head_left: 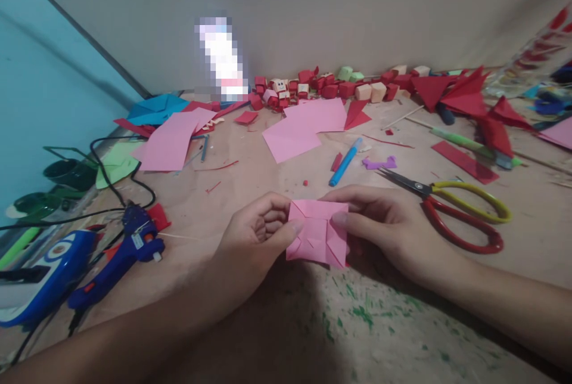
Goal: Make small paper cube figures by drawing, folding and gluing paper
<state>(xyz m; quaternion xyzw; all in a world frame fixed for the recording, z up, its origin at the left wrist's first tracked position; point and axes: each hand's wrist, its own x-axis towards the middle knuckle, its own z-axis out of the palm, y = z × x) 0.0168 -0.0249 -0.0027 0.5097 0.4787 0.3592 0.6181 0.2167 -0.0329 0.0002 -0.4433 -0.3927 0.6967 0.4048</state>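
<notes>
Between my two hands is a small square of pink folded paper (316,234), creased around a raised square in its middle. My left hand (261,229) pinches its left edge, thumb on the front face and the other fingers curled behind. On the opposite side my right hand (379,217) grips the right edge, its thumb lying over the upper right fold. The fingertips behind the paper are hidden. Just beyond my right hand lie scissors (424,190) with one yellow and one red handle, blades a little apart. A blue marker (345,162) rests past the paper.
Pink sheets (304,127) lie farther back, before a row of small red and cream paper cubes (330,89) along the wall. At left are a blue glue gun (129,253), its black cord and a blue-and-white device (53,276). Red paper scraps (465,160) lie at right.
</notes>
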